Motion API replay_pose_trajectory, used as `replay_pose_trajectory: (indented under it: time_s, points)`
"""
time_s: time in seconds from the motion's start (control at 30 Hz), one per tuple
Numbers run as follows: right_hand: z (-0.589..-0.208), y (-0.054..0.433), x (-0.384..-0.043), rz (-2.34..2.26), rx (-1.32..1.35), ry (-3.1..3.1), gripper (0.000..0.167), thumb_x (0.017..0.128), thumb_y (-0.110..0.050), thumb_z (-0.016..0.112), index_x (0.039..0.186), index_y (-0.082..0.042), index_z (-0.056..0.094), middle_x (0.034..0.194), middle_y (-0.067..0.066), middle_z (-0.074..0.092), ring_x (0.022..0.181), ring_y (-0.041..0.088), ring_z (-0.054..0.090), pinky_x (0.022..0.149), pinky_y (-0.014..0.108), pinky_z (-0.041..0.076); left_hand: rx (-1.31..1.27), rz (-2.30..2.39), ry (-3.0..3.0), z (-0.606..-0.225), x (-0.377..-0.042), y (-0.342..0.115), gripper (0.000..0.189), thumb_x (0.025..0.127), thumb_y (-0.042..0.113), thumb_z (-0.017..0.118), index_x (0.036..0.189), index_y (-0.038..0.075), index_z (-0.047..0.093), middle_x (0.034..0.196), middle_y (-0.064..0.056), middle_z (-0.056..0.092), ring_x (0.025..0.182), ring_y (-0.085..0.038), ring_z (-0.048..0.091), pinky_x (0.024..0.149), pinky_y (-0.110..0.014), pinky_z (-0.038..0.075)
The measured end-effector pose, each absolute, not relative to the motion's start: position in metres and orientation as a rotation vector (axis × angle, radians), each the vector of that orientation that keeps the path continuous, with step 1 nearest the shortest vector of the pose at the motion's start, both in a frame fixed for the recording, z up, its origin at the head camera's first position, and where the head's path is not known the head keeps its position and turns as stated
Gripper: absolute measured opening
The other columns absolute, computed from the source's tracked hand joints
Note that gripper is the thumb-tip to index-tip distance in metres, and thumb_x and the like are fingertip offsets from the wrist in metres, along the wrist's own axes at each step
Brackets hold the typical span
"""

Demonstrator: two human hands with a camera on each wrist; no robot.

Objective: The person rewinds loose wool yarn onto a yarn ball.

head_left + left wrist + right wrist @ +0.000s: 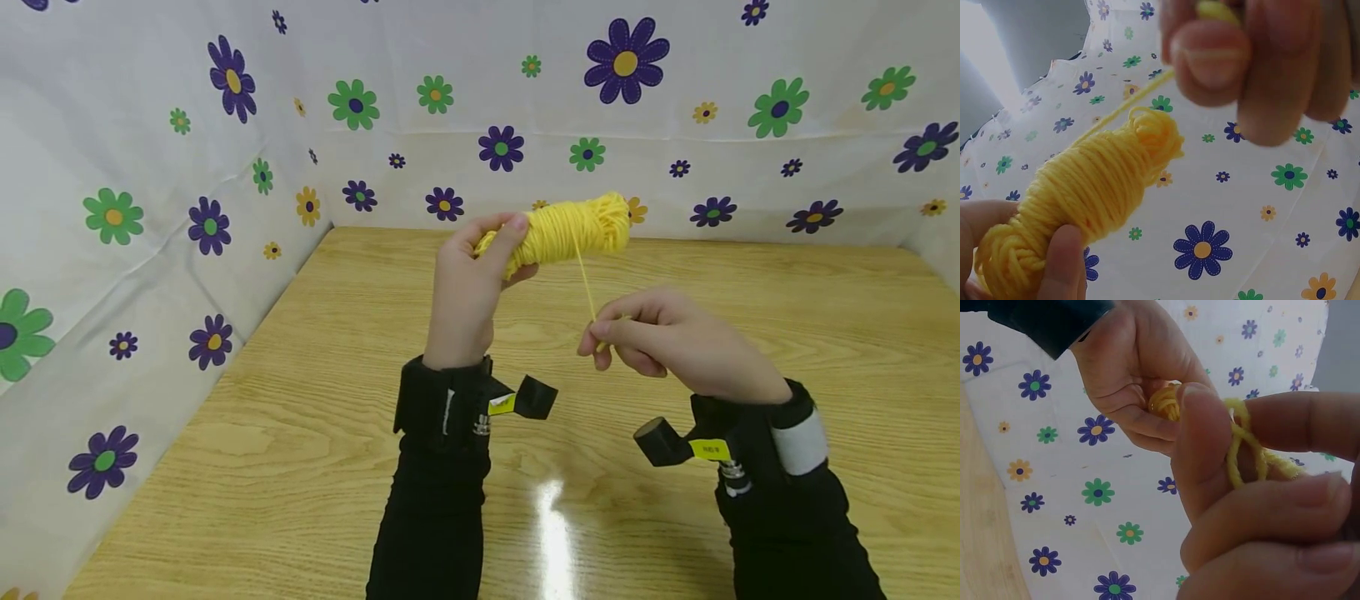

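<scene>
A skein of yellow yarn is held up above the table, tilted with its right end a little higher. My left hand grips its left end between thumb and fingers, as the left wrist view also shows with the skein slanting upward. From the skein's middle a single strand runs taut down to my right hand, which pinches it between thumb and fingers. In the right wrist view a small loop of yarn shows by the right fingers; most of the skein is hidden there behind the right thumb.
The wooden table stretches beneath both hands, with a bright light reflection near its front. A white cloth with printed flowers hangs at the back and along the left side. Black wrist cameras stick out from both wrists.
</scene>
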State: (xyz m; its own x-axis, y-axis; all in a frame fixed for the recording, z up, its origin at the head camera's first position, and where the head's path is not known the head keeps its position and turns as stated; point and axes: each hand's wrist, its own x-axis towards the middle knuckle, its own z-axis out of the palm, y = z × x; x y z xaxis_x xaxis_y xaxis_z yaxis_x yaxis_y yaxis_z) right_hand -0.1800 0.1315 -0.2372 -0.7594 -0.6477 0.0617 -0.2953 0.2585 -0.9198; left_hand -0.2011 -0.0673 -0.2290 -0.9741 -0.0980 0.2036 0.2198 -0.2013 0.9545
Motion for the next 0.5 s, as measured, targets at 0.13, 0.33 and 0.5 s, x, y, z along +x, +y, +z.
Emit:
replay_pose_trajectory:
  time_s: [0.13,0.33,0.5]
  points:
    - [-0.2394,0.1297,-0.1824,-1.481,-0.853,2.197,0.027,0.097,-0.013,0.044,0.096,0.006,0.063,0.070,0.009,0.060,0.058,0.018,0.047,0.046,0.028,0.032,-0.238,-2.397,-1.795,-0.2269,-0.1989,-0.0679,0.028,0.092,0.012,0.056,0.110,-0.009,0.057,0.102,-0.012,0.055,0.087,-0.018,0.056,0.073,-0.027,0.055]
    - [-0.2413,0.1306,-0.1867,-1.492,-0.868,2.151,0.027,0.097,-0.012,0.043,0.097,0.010,0.061,0.068,0.005,0.059,0.058,0.016,0.048,0.045,0.027,0.032,-0.337,-2.594,-1.806,-0.2228,-0.1954,-0.0672,0.030,0.094,0.010,0.053,0.115,-0.011,0.053,0.102,-0.009,0.052,0.089,-0.018,0.052,0.071,-0.022,0.053]
    - [-0.2431,0.1332,-0.1892,-1.511,-0.857,2.129,0.025,0.097,-0.013,0.045,0.098,0.008,0.058,0.081,0.008,0.062,0.046,0.013,0.035,0.044,0.027,0.031,-0.447,-2.647,-1.916,-0.2208,-0.1931,-0.0676,0.030,0.095,0.009,0.049,0.117,-0.011,0.051,0.101,-0.008,0.052,0.086,-0.018,0.051,0.070,-0.021,0.052]
